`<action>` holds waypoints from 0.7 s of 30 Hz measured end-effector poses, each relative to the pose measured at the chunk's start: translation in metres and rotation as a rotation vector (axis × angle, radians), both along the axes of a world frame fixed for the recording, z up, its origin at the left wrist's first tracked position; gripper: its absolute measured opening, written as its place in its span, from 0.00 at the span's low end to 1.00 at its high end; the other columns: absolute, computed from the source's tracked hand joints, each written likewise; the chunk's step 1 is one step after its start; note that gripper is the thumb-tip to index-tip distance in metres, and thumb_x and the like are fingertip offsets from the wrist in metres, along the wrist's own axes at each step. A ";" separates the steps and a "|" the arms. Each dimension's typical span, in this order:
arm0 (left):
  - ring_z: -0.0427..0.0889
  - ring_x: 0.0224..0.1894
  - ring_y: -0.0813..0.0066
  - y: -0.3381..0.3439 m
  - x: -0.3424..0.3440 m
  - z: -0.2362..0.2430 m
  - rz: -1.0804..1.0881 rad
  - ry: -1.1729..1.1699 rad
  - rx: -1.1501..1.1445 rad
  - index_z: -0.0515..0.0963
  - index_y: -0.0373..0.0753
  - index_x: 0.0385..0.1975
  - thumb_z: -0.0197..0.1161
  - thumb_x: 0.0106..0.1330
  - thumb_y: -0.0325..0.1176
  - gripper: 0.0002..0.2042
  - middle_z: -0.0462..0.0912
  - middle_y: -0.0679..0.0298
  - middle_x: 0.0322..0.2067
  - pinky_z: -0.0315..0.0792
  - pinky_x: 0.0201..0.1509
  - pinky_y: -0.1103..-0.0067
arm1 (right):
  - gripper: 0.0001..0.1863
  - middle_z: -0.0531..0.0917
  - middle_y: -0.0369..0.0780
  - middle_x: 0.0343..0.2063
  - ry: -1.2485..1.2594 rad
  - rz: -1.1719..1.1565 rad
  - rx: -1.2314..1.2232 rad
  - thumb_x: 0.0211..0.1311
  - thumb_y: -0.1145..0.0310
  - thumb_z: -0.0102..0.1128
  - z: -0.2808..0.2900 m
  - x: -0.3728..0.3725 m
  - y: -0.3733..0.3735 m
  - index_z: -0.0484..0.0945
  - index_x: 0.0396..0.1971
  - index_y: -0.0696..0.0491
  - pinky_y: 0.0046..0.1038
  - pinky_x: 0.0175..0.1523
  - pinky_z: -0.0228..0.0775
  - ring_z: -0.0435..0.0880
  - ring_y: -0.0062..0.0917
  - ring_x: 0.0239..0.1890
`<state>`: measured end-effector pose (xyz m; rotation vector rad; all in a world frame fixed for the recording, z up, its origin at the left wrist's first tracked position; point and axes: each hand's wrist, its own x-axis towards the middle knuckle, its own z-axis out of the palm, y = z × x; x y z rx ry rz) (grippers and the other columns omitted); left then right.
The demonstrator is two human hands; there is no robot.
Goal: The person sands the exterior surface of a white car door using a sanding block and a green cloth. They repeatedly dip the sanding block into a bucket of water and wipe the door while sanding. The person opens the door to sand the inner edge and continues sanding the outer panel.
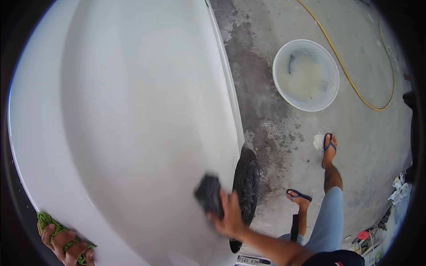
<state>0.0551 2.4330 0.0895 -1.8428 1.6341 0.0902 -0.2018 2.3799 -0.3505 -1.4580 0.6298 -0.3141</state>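
A large white car panel (146,133), smooth and slightly curved, fills the left and middle of the view. On its right part, near the wheel arch, my right hand (230,217) grips a black block-shaped pad (208,193). Motion blurs the pad, and whether it is a sponge or a sanding block cannot be made out. At the lower left, the fingers of my left hand (60,243) curl over a crumpled green cloth (45,220) at the panel's edge.
Below the panel's right side shows a black wheel (249,186). A white tub (284,95) of cloudy water stands on the partly wet concrete floor (284,17). A yellow hose (346,75) curves beyond it. Pale rags (400,189) and a rack (372,241) lie at the right.
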 end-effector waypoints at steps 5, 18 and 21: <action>0.65 0.64 0.43 0.003 0.006 0.002 0.007 -0.022 -0.019 0.72 0.49 0.27 0.58 0.50 0.42 0.08 0.74 0.61 0.41 0.55 0.70 0.41 | 0.41 0.73 0.54 0.49 0.367 -0.122 0.056 0.72 0.41 0.55 -0.162 0.211 -0.165 0.54 0.78 0.42 0.42 0.57 0.72 0.77 0.48 0.50; 0.69 0.61 0.51 -0.029 -0.023 -0.012 0.063 0.096 -0.145 0.74 0.56 0.23 0.64 0.50 0.43 0.06 0.74 0.70 0.34 0.55 0.70 0.36 | 0.37 0.77 0.59 0.54 0.298 0.006 0.210 0.65 0.52 0.68 -0.041 0.063 -0.071 0.68 0.67 0.57 0.45 0.54 0.72 0.79 0.46 0.53; 0.73 0.58 0.59 -0.034 -0.023 -0.014 0.160 0.141 -0.105 0.84 0.62 0.28 0.74 0.43 0.44 0.10 0.83 0.80 0.42 0.57 0.67 0.41 | 0.39 0.82 0.59 0.54 0.287 -0.262 0.074 0.66 0.44 0.65 -0.161 0.157 -0.152 0.73 0.63 0.63 0.45 0.59 0.75 0.83 0.49 0.56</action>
